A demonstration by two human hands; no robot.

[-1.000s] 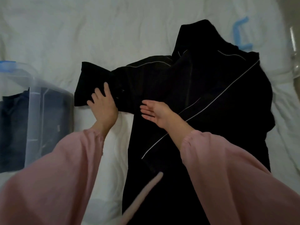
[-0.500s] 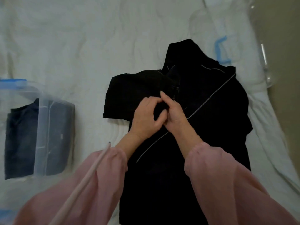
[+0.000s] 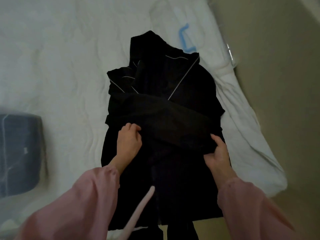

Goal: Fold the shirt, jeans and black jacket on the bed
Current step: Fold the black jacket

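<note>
so the sleeve (image 3: 169, 118) is lying crosswise over the black jacket (image 3: 190, 80), left hand (image 3: 129, 141) pinching its near edge, right hand (image 3: 219, 155) gripping the cuff end

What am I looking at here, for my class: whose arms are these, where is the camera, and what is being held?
No machine here: a person in pink sleeves works with bare hands. The camera is worn on the head and looks down, so the arms enter from below. A black jacket lies on a white bed, one sleeve folded across its front. The left hand and the right hand both grip that sleeve. At the left stands a clear box holding dark folded clothes.
</note>
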